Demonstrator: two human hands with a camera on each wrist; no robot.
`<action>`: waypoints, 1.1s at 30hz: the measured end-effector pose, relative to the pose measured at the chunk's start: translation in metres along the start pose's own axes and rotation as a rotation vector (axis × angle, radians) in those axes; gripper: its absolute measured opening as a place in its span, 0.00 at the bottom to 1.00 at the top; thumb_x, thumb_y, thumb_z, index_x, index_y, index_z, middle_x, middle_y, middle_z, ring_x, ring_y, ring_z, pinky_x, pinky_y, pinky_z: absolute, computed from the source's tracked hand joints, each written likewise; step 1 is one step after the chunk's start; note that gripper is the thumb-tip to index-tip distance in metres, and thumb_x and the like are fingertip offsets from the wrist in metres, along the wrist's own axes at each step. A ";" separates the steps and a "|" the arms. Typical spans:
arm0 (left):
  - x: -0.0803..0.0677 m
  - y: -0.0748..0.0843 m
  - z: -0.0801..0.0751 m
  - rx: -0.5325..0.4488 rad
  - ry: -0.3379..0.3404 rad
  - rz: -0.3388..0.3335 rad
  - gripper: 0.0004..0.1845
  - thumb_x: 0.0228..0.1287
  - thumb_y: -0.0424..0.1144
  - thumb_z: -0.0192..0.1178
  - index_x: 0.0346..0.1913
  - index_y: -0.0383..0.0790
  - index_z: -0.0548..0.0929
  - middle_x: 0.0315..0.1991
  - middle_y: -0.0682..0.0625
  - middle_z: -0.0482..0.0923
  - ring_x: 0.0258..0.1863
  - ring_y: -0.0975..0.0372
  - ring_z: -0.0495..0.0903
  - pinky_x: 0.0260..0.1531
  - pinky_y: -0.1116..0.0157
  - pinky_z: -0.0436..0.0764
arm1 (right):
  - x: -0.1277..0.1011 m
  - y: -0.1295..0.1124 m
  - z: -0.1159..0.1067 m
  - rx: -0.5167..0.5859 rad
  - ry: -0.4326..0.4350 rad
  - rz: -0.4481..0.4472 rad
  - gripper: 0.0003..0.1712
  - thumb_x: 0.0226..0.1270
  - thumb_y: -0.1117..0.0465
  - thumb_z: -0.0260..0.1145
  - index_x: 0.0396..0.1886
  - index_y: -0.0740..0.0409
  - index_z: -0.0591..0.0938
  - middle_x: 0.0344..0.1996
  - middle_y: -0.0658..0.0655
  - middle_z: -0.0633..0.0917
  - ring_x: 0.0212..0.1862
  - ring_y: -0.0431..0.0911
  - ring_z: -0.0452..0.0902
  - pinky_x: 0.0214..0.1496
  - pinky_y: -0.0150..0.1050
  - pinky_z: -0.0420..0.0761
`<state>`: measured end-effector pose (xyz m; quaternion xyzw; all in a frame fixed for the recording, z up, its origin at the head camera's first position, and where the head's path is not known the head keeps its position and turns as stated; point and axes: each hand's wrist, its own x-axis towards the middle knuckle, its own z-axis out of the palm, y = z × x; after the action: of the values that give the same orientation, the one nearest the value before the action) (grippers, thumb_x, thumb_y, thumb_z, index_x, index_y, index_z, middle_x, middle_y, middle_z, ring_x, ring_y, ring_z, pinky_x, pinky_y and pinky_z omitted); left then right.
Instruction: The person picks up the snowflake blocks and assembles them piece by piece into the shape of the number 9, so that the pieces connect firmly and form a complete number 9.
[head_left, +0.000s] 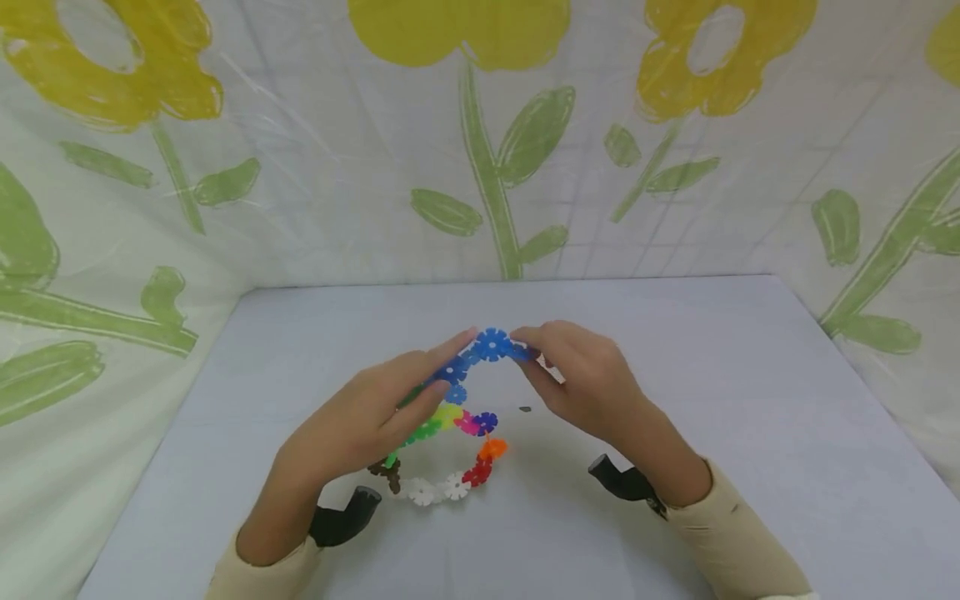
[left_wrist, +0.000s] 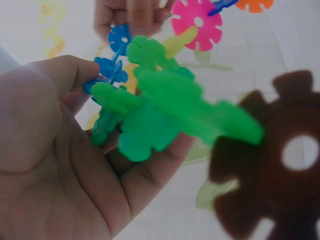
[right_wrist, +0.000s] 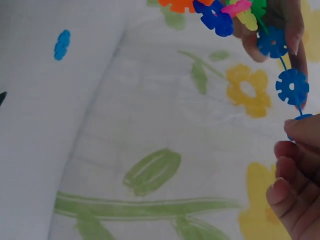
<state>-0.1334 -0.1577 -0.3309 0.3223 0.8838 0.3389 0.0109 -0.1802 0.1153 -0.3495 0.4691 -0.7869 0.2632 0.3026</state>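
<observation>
A chain of notched plastic snowflake discs, joined edge to edge, hangs between the hands. Its blue discs [head_left: 492, 344] span the gap from one hand to the other. My left hand [head_left: 367, 408] pinches the chain at its blue and green discs [left_wrist: 150, 130], thumb against fingers. The end blue disc [right_wrist: 302, 117] sits between thumb and fingers of my right hand [head_left: 588, 375]. Below the left hand the chain curves in a loop: brown disc [left_wrist: 265, 155], bright green, yellow, pink disc [left_wrist: 197, 22], dark blue, orange disc [head_left: 493, 449], red disc [head_left: 477, 472] and white discs [head_left: 456, 485].
A loose blue disc [right_wrist: 62, 45] lies on the white table [head_left: 675, 350]. A small dark piece [head_left: 525, 409] also lies there. Behind the table hangs a curtain [head_left: 337, 217] painted with yellow flowers. Black wrist mounts [head_left: 347, 515] jut from both forearms.
</observation>
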 end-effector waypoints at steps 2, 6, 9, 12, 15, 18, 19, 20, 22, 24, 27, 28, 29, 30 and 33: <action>-0.001 -0.001 -0.003 0.013 0.005 -0.011 0.29 0.80 0.44 0.49 0.78 0.61 0.59 0.67 0.58 0.71 0.62 0.66 0.73 0.59 0.57 0.77 | -0.001 0.007 0.006 0.033 -0.043 0.061 0.19 0.59 0.70 0.74 0.50 0.65 0.81 0.34 0.56 0.85 0.33 0.45 0.80 0.32 0.35 0.83; -0.003 -0.004 -0.007 0.013 0.007 -0.001 0.27 0.80 0.43 0.48 0.78 0.60 0.60 0.67 0.60 0.71 0.60 0.66 0.74 0.59 0.57 0.76 | -0.007 0.021 0.031 0.142 -0.144 0.162 0.15 0.62 0.70 0.72 0.48 0.63 0.82 0.35 0.54 0.84 0.34 0.42 0.78 0.33 0.33 0.81; -0.002 -0.006 -0.008 -0.008 -0.004 0.026 0.27 0.81 0.41 0.46 0.78 0.58 0.60 0.70 0.60 0.68 0.64 0.66 0.72 0.61 0.57 0.74 | -0.013 0.026 0.056 0.184 -0.313 0.176 0.13 0.66 0.68 0.69 0.49 0.60 0.82 0.41 0.54 0.86 0.40 0.44 0.81 0.41 0.36 0.83; -0.002 -0.007 -0.008 -0.026 -0.023 0.047 0.27 0.82 0.41 0.45 0.78 0.58 0.59 0.72 0.61 0.64 0.68 0.66 0.68 0.64 0.57 0.72 | -0.016 0.023 0.080 0.193 -0.571 0.179 0.19 0.69 0.67 0.66 0.59 0.58 0.81 0.52 0.56 0.84 0.51 0.48 0.81 0.51 0.39 0.82; -0.002 -0.008 -0.007 -0.032 -0.034 0.059 0.27 0.82 0.41 0.43 0.79 0.58 0.59 0.74 0.63 0.62 0.70 0.66 0.64 0.66 0.57 0.69 | -0.014 0.019 0.103 0.143 -0.828 0.204 0.27 0.72 0.63 0.66 0.69 0.51 0.75 0.56 0.55 0.79 0.52 0.46 0.78 0.50 0.33 0.81; -0.002 -0.009 -0.006 -0.038 -0.039 0.073 0.26 0.82 0.40 0.42 0.78 0.58 0.59 0.74 0.63 0.61 0.71 0.65 0.64 0.66 0.57 0.69 | -0.009 0.016 0.119 0.043 -0.969 0.212 0.31 0.73 0.60 0.65 0.73 0.47 0.72 0.55 0.55 0.77 0.52 0.45 0.76 0.48 0.30 0.80; -0.002 -0.010 -0.006 -0.041 -0.042 0.078 0.26 0.82 0.40 0.42 0.78 0.57 0.59 0.74 0.63 0.61 0.71 0.65 0.64 0.66 0.58 0.68 | -0.008 0.015 0.123 0.022 -0.996 0.235 0.30 0.73 0.59 0.65 0.73 0.46 0.72 0.57 0.54 0.77 0.53 0.45 0.76 0.50 0.30 0.80; -0.002 -0.010 -0.006 -0.043 -0.044 0.083 0.26 0.82 0.40 0.42 0.78 0.57 0.59 0.74 0.63 0.61 0.71 0.65 0.64 0.66 0.58 0.68 | -0.006 0.015 0.125 0.011 -1.010 0.257 0.30 0.73 0.59 0.64 0.73 0.46 0.72 0.58 0.55 0.77 0.55 0.46 0.76 0.51 0.32 0.80; -0.002 -0.010 -0.006 -0.043 -0.050 0.087 0.26 0.82 0.39 0.42 0.78 0.57 0.59 0.74 0.63 0.61 0.71 0.66 0.64 0.67 0.58 0.68 | -0.004 0.015 0.127 0.028 -1.019 0.329 0.27 0.75 0.58 0.62 0.72 0.48 0.73 0.62 0.55 0.77 0.60 0.47 0.75 0.58 0.37 0.79; -0.001 -0.010 -0.005 -0.042 -0.057 0.087 0.26 0.82 0.40 0.42 0.78 0.57 0.59 0.74 0.63 0.60 0.71 0.66 0.63 0.67 0.58 0.67 | -0.004 0.016 0.126 0.094 -1.009 0.430 0.25 0.76 0.59 0.61 0.71 0.50 0.74 0.63 0.54 0.78 0.62 0.47 0.75 0.61 0.40 0.77; -0.001 -0.010 -0.005 -0.041 -0.066 0.082 0.26 0.82 0.40 0.41 0.78 0.56 0.59 0.74 0.63 0.60 0.71 0.66 0.62 0.67 0.58 0.67 | -0.007 0.021 0.120 0.170 -0.986 0.535 0.20 0.76 0.60 0.61 0.64 0.54 0.76 0.54 0.53 0.82 0.55 0.45 0.77 0.58 0.39 0.78; -0.001 -0.010 -0.005 -0.044 -0.070 0.079 0.26 0.82 0.40 0.42 0.78 0.56 0.59 0.74 0.63 0.60 0.71 0.66 0.62 0.67 0.58 0.67 | -0.009 0.023 0.117 0.184 -0.982 0.558 0.16 0.75 0.61 0.62 0.60 0.54 0.77 0.49 0.53 0.83 0.50 0.45 0.78 0.54 0.38 0.79; -0.001 -0.009 -0.005 -0.046 -0.072 0.077 0.26 0.82 0.40 0.42 0.78 0.56 0.59 0.74 0.63 0.60 0.71 0.66 0.62 0.67 0.58 0.67 | -0.010 0.025 0.114 0.194 -0.983 0.580 0.13 0.74 0.60 0.63 0.55 0.54 0.77 0.43 0.53 0.82 0.45 0.45 0.77 0.50 0.37 0.80; -0.002 -0.009 -0.005 -0.050 -0.075 0.075 0.26 0.82 0.40 0.42 0.78 0.56 0.59 0.74 0.63 0.60 0.72 0.66 0.62 0.67 0.58 0.67 | -0.012 0.028 0.111 0.198 -0.984 0.593 0.10 0.73 0.60 0.65 0.51 0.54 0.77 0.38 0.53 0.80 0.41 0.45 0.75 0.45 0.37 0.79; -0.002 -0.008 -0.005 -0.057 -0.079 0.072 0.26 0.82 0.40 0.42 0.78 0.55 0.59 0.74 0.62 0.60 0.72 0.66 0.62 0.68 0.58 0.66 | -0.017 0.032 0.100 0.216 -0.985 0.620 0.09 0.70 0.58 0.68 0.40 0.52 0.75 0.29 0.52 0.74 0.33 0.45 0.71 0.35 0.38 0.73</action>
<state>-0.1374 -0.1666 -0.3325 0.3666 0.8606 0.3510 0.0425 -0.2256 0.0689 -0.4344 0.3125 -0.9036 0.1692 -0.2390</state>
